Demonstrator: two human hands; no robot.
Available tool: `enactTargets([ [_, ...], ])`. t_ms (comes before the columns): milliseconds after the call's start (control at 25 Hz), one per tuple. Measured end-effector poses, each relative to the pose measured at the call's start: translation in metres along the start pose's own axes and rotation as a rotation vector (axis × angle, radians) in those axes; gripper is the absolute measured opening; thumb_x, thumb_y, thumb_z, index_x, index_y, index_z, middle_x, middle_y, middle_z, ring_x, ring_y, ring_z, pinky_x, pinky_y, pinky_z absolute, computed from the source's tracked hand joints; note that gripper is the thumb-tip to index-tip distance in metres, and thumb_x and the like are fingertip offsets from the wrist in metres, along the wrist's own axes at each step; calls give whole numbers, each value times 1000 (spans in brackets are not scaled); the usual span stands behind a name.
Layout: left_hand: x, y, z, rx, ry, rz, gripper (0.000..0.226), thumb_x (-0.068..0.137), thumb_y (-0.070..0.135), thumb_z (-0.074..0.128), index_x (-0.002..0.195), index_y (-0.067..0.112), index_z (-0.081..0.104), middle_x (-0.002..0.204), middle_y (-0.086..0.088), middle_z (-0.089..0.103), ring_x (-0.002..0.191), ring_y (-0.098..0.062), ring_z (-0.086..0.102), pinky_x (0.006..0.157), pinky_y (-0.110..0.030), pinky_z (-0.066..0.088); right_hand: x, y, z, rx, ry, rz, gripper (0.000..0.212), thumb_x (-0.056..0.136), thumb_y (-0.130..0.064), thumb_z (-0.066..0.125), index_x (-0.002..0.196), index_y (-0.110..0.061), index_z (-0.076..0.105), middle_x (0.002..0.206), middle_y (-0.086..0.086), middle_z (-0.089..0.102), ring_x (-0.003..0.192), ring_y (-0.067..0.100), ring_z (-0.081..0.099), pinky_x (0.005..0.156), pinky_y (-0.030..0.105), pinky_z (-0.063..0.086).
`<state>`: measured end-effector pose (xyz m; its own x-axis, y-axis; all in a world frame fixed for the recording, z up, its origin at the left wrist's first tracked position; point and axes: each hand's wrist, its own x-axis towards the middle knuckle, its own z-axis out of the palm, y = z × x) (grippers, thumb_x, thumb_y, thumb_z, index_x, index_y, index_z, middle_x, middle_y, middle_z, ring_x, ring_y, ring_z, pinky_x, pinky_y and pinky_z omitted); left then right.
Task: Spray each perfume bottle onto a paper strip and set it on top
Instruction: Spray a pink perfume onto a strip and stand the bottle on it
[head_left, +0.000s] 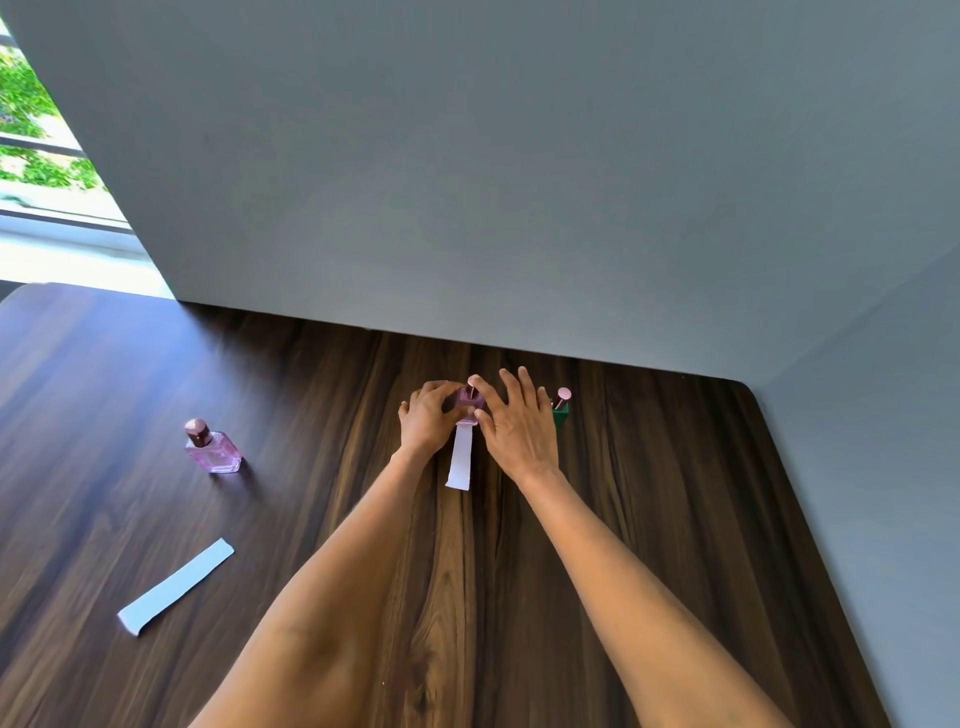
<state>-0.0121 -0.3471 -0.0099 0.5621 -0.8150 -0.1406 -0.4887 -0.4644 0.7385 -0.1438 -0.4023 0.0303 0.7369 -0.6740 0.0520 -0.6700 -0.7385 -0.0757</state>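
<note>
A small pink perfume bottle (470, 401) stands on the far end of a white paper strip (460, 462) near the back of the wooden table (649, 519). My left hand (427, 418) grips the bottle from the left. My right hand (517, 426) touches it from the right, fingers spread, index finger by the cap. A green bottle (560, 408) with a pink cap stands just right of my right hand, partly hidden. Another pink bottle (212, 448) stands far left, and a second paper strip (175, 586) lies loose at front left.
A grey wall (519, 182) rises right behind the bottles and along the table's right edge. A window (36, 130) shows at far left. The table's rounded corner is at back right.
</note>
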Motion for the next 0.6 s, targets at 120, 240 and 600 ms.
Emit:
enactTargets([
  [120,-1,2,-2,-7,8,4,37,89,29,59,125,21,55,139,-7,48,131,-27,41,114,-55,21,1,-2,-2,14,-12,9,51,98,-43,35,145,-31,22,154,11,26,145,34,12,115,52,19],
  [240,-4,5,-4,-1,1,17,45,88,30,61,131,23,50,140,-6,48,133,-27,41,114,-56,21,-1,-4,-4,17,-1,5,51,97,-44,34,145,-30,25,153,12,27,144,34,14,114,52,20],
  [600,-33,2,-28,88,40,-34,40,93,36,51,130,21,51,144,-6,45,135,-26,38,114,-53,24,-21,-21,-25,48,29,23,51,98,-43,32,144,-24,26,148,12,35,140,32,27,110,48,34],
])
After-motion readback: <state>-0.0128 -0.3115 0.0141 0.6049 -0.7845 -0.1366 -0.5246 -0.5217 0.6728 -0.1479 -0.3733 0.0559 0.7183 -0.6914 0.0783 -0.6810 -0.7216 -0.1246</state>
